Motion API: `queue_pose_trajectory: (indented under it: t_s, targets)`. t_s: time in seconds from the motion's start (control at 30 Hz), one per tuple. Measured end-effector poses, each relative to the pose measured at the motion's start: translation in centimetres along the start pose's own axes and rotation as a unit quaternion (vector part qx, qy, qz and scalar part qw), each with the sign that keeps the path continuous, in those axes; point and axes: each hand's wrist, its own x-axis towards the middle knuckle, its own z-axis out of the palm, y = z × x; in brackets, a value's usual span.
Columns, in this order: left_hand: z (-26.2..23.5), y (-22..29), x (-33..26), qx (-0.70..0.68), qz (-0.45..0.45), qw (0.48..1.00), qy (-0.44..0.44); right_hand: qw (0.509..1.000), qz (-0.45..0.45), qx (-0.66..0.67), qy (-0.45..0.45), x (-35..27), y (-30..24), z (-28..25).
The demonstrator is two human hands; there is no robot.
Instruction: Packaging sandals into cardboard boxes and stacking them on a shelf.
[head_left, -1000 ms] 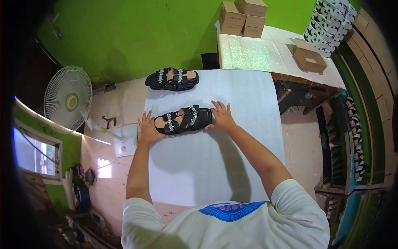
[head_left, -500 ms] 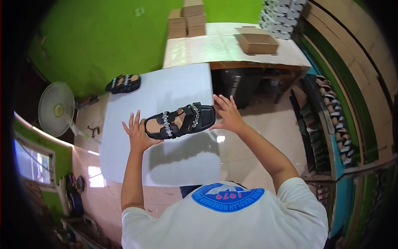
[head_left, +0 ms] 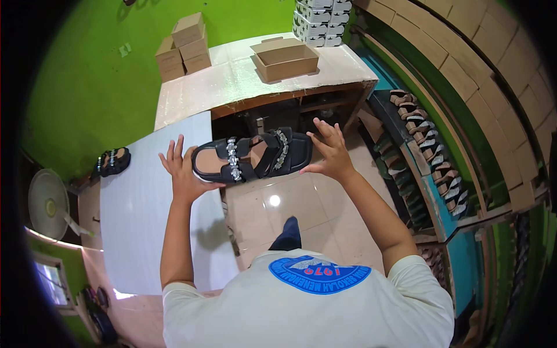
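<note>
A black sandal (head_left: pixel 246 158) is held level in the air between my two hands. It has a tan insole and straps set with clear stones; whether a second one is pressed against it I cannot tell. My left hand (head_left: pixel 184 177) grips its rounded left end, thumb along the near edge and fingers raised. At the squared black right end, my right hand (head_left: pixel 332 153) holds it between thumb and fingers, the upper fingers spread. More black sandals (head_left: pixel 114 161) with stone-set straps lie at the far left of the white table (head_left: pixel 156 214).
Ahead, a higher table (head_left: pixel 232 78) bears an open cardboard box (head_left: pixel 285 61), stacked brown boxes (head_left: pixel 187 46) and patterned white boxes (head_left: pixel 320 23). Footwear lines a rack (head_left: pixel 432 156) on the right, beside shelved brown boxes (head_left: pixel 481 81). A fan (head_left: pixel 49 203) stands left.
My view and body have turned right, away from the white table. The sandal, still in both hands, now hangs partly over the tiled floor instead of the tabletop.
</note>
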Motion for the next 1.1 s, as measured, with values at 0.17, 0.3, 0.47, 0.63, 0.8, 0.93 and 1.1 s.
queue_pose_trajectory:
  t_s: [0.17, 0.3, 0.47, 0.63, 0.8, 0.93, 1.1]
  targets:
    - [6.4, 1.6, 5.6, -0.073, 0.001, 0.997, 0.006, 1.000, -0.005, -0.018, -0.003, 2.5, 7.7, -0.1]
    - [11.4, 3.2, 11.4, -0.118, -0.018, 0.993, -0.008, 0.999, 0.016, -0.034, -0.020, 4.9, 13.9, -1.1]
    - [16.2, 5.0, 17.9, -0.127, 0.002, 0.991, -0.032, 0.998, 0.034, -0.051, -0.004, 7.1, 20.1, -2.3]
    - [22.0, 5.8, 20.8, -0.139, 0.017, 0.990, -0.036, 0.998, 0.056, -0.035, -0.012, 7.4, 25.4, -1.1]
    - [27.3, 6.7, 23.2, -0.138, -0.010, 0.987, -0.080, 0.994, 0.098, 0.020, -0.047, 7.9, 32.3, 2.1]
    - [31.8, 5.8, 26.2, -0.112, -0.032, 0.990, -0.080, 0.991, 0.090, 0.082, -0.054, 11.6, 38.3, 5.4]
    - [36.3, 2.9, 30.6, -0.059, -0.084, 0.992, -0.080, 0.983, 0.058, 0.159, -0.066, 18.2, 45.2, 10.9]
